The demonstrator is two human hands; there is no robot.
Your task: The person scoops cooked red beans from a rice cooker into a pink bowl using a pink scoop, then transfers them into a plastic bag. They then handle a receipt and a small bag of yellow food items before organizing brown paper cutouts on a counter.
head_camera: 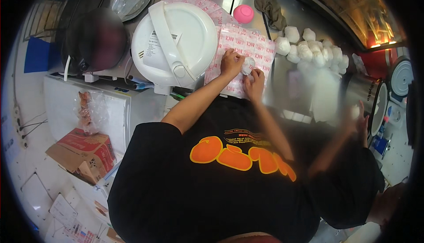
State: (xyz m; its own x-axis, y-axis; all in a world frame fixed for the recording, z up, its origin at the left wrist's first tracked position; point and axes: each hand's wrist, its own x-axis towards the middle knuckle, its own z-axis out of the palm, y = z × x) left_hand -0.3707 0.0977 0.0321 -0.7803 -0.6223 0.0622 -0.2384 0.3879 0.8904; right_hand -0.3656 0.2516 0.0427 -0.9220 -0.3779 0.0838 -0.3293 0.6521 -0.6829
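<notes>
On a stack of printed rice wrapping paper [238,44] sits a small white ball [248,66], seemingly rice in a thin wrap. My left hand [232,63] pinches its left edge with thumb and fingertips. From the lower right, my right hand [255,83] grips its near edge, fingers bent. The ball's underside is hidden. Beyond the stack stands a pink bowl [243,14], apparently upside down. A pile of white wrapped balls [311,51] lies on the metal counter to the right.
A large white rice cooker [198,21] stands close on the left. A crumpled dark cloth [271,9] lies behind the papers. At right, a co-worker's hand [357,117], blurred, holds something white beside an open steel pot [367,94]. A lit display case [361,7] borders the counter.
</notes>
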